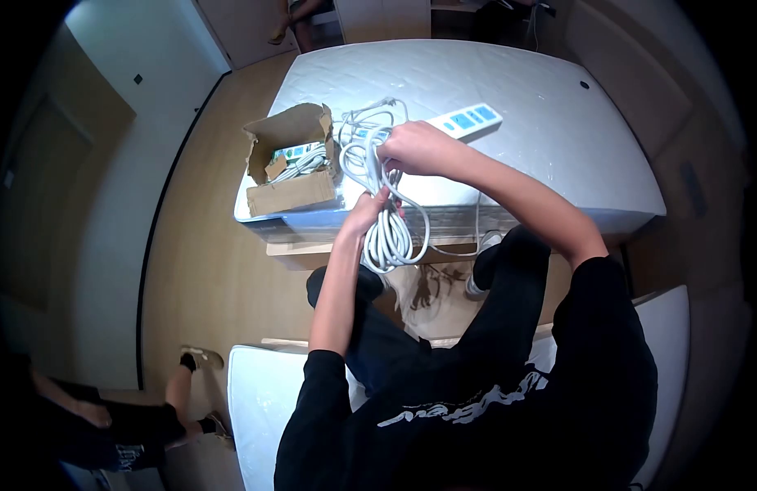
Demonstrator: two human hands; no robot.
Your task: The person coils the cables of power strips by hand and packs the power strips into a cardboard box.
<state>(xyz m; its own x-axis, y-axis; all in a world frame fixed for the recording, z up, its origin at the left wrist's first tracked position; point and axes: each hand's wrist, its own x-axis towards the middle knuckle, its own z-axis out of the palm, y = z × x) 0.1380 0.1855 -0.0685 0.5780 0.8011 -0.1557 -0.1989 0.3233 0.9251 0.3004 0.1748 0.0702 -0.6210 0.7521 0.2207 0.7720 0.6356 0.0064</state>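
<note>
A coiled white power cord [387, 245] hangs in several loops over the near edge of the mattress. My left hand [365, 214] is wrapped round the middle of the coil. Just above it, my right hand [413, 149] is closed on the upper part of the same cord, its fingertips partly hidden. Beyond my right wrist a white power strip [467, 122] with blue panels lies on the mattress, partly covered by my hand. More loose loops and what looks like a plug [387, 102] lie left of my right hand.
An open cardboard box [290, 196] holding another power strip [301, 150] and cord stands at the left of the plastic-covered mattress [550, 155]. I sit on a second mattress [259, 409]. One person [141, 417] is at lower left; another person's leg [303, 34] shows at the top.
</note>
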